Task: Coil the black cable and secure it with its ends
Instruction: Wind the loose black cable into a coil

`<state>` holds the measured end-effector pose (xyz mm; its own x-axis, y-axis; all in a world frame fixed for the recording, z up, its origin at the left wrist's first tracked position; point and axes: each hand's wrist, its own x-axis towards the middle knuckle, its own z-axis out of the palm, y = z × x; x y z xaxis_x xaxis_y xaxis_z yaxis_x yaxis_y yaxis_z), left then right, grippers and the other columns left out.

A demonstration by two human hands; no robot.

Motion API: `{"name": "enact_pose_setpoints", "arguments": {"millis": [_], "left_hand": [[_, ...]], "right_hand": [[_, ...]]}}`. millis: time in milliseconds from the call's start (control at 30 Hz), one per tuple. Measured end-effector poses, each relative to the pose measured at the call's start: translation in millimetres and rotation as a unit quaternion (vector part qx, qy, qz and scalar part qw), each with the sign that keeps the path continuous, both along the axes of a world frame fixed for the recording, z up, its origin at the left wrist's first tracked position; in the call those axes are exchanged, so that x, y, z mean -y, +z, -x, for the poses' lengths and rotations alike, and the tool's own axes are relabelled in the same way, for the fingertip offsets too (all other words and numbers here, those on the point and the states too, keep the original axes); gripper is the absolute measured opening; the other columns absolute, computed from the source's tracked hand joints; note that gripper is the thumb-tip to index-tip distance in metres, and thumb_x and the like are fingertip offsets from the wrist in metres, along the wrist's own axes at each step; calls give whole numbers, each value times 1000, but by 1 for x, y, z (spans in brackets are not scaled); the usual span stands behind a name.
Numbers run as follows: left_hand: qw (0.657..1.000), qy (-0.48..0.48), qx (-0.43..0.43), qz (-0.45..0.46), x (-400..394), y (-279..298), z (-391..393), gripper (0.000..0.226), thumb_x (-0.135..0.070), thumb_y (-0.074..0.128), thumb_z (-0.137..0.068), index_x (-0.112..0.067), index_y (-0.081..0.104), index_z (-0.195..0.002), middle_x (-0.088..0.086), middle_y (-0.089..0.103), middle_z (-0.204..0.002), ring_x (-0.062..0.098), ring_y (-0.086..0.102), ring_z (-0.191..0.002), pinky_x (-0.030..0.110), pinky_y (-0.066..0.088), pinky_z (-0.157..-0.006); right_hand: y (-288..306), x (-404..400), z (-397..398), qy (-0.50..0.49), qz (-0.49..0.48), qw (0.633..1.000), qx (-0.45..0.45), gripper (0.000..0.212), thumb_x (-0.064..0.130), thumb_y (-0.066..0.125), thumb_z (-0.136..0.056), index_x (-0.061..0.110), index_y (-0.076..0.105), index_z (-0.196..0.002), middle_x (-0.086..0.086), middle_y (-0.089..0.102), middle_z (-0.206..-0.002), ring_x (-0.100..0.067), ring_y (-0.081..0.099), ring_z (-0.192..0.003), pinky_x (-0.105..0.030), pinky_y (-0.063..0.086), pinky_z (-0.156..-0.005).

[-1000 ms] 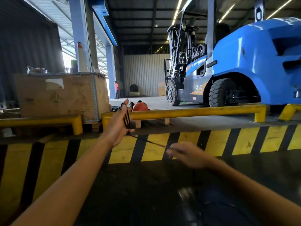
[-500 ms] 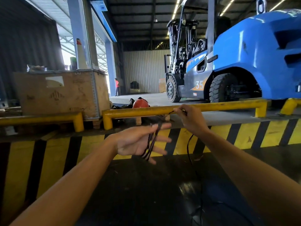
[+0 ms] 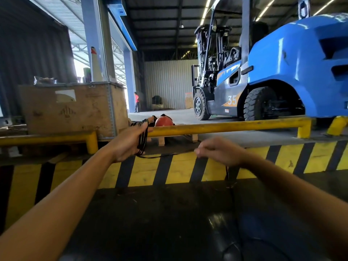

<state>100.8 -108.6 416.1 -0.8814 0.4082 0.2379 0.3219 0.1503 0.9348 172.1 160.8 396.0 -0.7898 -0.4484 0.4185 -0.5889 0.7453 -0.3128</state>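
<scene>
Several loops of the thin black cable [image 3: 142, 140] are wound around my left hand [image 3: 128, 143], which is raised with its palm turned right and fingers pointing up. From the bottom of the loops one strand runs right to my right hand [image 3: 219, 152], which pinches it with closed fingers at about the same height. Below my right hand the cable's loose length [image 3: 231, 185] hangs down to the dark floor, where it is hard to follow.
A yellow guard rail [image 3: 226, 127] and a yellow-black striped kerb [image 3: 178, 170] cross in front of me. Behind them stand a blue forklift [image 3: 282, 76], a wooden crate [image 3: 75, 108], an orange helmet [image 3: 163, 121] and a distant person [image 3: 136, 101].
My left hand has risen and turned upright with the loops on it. My right hand has dropped from the rail's height to the lower right, drawing a strand across below the left hand.
</scene>
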Motion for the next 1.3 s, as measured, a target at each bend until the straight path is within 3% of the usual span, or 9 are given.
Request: {"name": "enact_pose_setpoints", "arguments": {"millis": [167, 267, 433, 600, 767, 867, 1000, 1133, 1300], "left_hand": [[977, -68, 93, 178, -10, -22, -16, 31, -40, 32, -100, -42, 45, -128, 10, 39, -148, 25, 48, -119, 41, 44, -90], [946, -170, 159, 227, -27, -25, -24, 33, -46, 33, -97, -47, 43, -129, 7, 45, -143, 31, 51, -123, 55, 46, -95], [909, -356, 215, 14, -43, -28, -27, 48, -46, 37, -93, -41, 41, -140, 11, 56, -137, 37, 58, -118, 60, 46, -94], [927, -191, 156, -284, -56, -13, -24, 39, -42, 30, -99, -33, 51, -131, 13, 51, -140, 41, 50, -124, 65, 40, -93], [977, -46, 112, -174, -38, -31, -1, 45, -40, 30, -101, -35, 33, -146, 7, 30, -156, 36, 31, -140, 66, 25, -103], [993, -25, 98, -69, -32, -46, 2, 37, -41, 30, -101, -38, 44, -135, 0, 43, -138, 24, 45, -122, 57, 32, -97], [986, -74, 135, 57, -38, -57, -1, 42, -40, 33, -100, -41, 39, -141, -3, 47, -129, 20, 49, -111, 41, 42, -84], [949, -184, 166, 193, -57, -48, -19, 45, -44, 29, -100, -41, 29, -145, 3, 37, -150, 33, 43, -132, 52, 41, -95], [925, -320, 206, -7, -66, -34, -29, 44, -45, 36, -93, -41, 44, -136, 0, 54, -139, 33, 52, -125, 60, 39, -99]], "right_hand": [[29, -24, 23, -98, 104, 985, -101, 15, 29, 64, -84, 20, 64, -72, 9, 57, -63, -4, 52, -58, -20, 39, -57], [25, -13, 40, -133, 156, 965, -163, 21, 34, 63, -85, 13, 68, -83, 7, 57, -63, -4, 49, -56, -18, 34, -51], [-29, 6, 48, -177, 175, 963, -106, 21, 27, 46, -96, 15, 60, -86, 2, 57, -74, -11, 54, -67, -21, 38, -56], [-95, 58, 4, -41, -55, 991, 113, 25, 34, 37, -98, 19, 50, -114, 9, 54, -77, 0, 54, -65, -17, 44, -62], [-63, 26, -6, -19, -115, 988, 100, 30, 34, 36, -98, 13, 58, -100, -1, 60, -84, -10, 57, -74, -29, 49, -76], [-33, -6, 9, -28, -134, 990, 17, 24, 31, 42, -96, 21, 56, -80, 9, 52, -71, -3, 51, -67, -22, 41, -69], [3, -25, 24, -48, -64, 994, -74, 22, 27, 59, -89, 21, 59, -67, 8, 53, -60, -4, 49, -54, -20, 41, -57], [5, -18, 43, -78, 33, 985, -148, 15, 31, 63, -85, 17, 66, -79, 0, 64, -70, -15, 58, -65, -30, 46, -61], [-32, -6, 48, -100, 131, 982, -92, 24, 27, 46, -95, 12, 63, -86, -10, 65, -80, -21, 60, -73, -37, 48, -66]]}}
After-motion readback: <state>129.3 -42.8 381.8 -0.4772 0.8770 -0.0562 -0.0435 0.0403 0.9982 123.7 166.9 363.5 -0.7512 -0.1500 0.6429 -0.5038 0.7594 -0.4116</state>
